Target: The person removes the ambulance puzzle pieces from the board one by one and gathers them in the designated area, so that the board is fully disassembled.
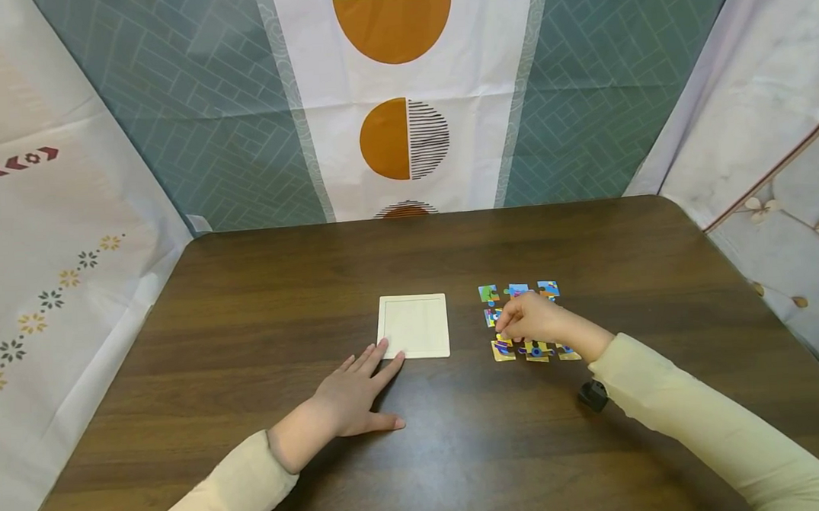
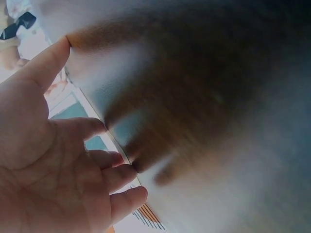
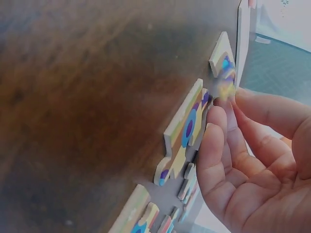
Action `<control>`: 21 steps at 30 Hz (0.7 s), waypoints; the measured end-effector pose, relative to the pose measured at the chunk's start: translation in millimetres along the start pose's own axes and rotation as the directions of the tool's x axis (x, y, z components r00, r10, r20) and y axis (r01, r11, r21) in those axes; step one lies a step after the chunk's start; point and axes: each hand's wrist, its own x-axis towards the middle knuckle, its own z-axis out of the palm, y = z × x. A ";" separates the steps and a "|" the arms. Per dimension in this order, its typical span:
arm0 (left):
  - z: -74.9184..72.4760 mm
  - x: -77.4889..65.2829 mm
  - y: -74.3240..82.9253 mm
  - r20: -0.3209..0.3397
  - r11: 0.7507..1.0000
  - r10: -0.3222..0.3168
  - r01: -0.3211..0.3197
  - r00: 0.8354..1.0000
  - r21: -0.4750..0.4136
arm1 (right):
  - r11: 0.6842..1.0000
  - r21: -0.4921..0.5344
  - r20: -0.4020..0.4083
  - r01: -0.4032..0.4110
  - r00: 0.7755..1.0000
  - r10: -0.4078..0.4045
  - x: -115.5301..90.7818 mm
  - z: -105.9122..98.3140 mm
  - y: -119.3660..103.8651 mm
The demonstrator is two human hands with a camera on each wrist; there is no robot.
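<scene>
My left hand (image 1: pixel 350 399) lies spread on the table, its fingertips at the lower left corner of a square cream puzzle tray (image 1: pixel 414 328). In the left wrist view the palm (image 2: pixel 53 170) shows, and nothing is in it. My right hand (image 1: pixel 532 319) is over the loose jigsaw pieces (image 1: pixel 537 351) to the right of the tray. In the right wrist view its thumb and fingers pinch a small yellow and purple jigsaw piece (image 3: pixel 226 88), which looks blurred. Just beyond lies another jigsaw piece (image 3: pixel 221 53). The hand hides some pieces in the middle.
Several colourful pieces lie in rough rows, among them a green one (image 1: pixel 488 293) and a blue one (image 1: pixel 548 288). The brown wooden table (image 1: pixel 281 307) has patterned cloth (image 1: pixel 240 141) behind it and at both sides. A black device (image 1: pixel 592 395) sits at the right wrist.
</scene>
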 end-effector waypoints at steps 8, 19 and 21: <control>0.4 0.4 -1.2 0.001 1.000 0.001 -0.001 1.000 0.000 | 1.000 0.007 -0.023 -0.009 1.000 0.010 -1.8 0.2 -0.3; 0.9 1.4 -6.1 -0.004 0.999 0.015 -0.015 1.000 -0.033 | 0.996 -0.087 -0.300 -0.013 0.954 -0.013 -15.5 -16.6 -3.7; 0.5 1.8 -9.1 -0.023 0.998 0.035 -0.036 0.999 -0.043 | 0.993 -0.116 -0.361 -0.012 0.932 -0.031 -18.2 -21.0 -3.9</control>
